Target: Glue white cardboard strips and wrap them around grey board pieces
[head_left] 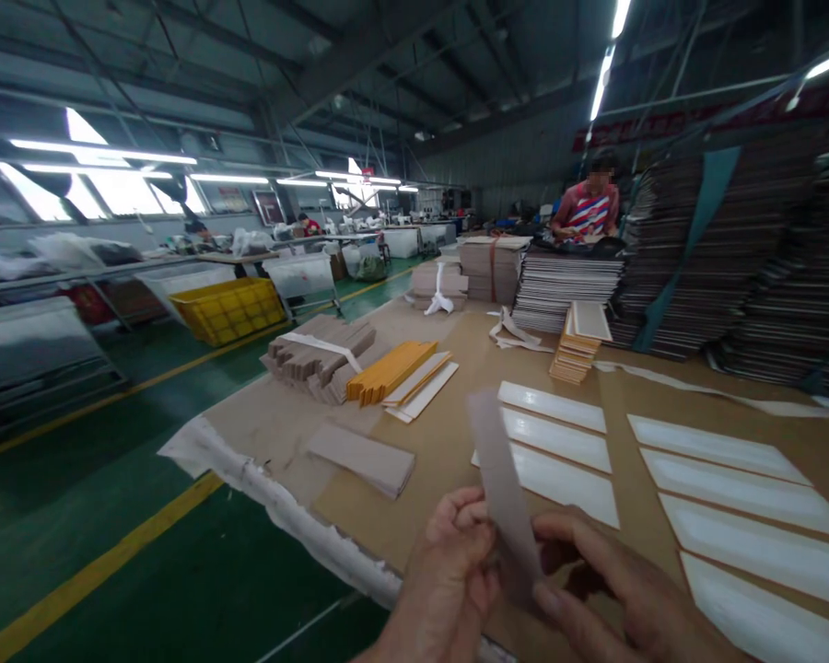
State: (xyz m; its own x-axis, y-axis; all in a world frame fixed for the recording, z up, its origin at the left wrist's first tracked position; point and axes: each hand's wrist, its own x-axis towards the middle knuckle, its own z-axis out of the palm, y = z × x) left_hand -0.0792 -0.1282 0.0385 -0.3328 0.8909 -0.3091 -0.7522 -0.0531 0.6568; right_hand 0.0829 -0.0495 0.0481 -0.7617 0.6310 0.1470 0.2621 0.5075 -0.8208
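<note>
A grey-brown cardboard strip (501,460) stands tilted between my two hands, above the near edge of the table. My left hand (460,552) is closed on its left side, fingers curled. My right hand (594,571) grips its lower right side between thumb and fingers. Left of the hands lies a small flat stack of similar grey-brown strips (363,456). White-faced strips with orange edges (559,437) are laid out in a row just beyond my right hand, and another row of white strips (753,497) lies farther right.
Bundled grey strips (318,354) and yellow strips (393,368) lie toward the table's left side. Behind stand a small pile of orange-edged pieces (580,341), tall board stacks (718,239) and a person (587,207). A yellow bin (227,308) sits on the green floor.
</note>
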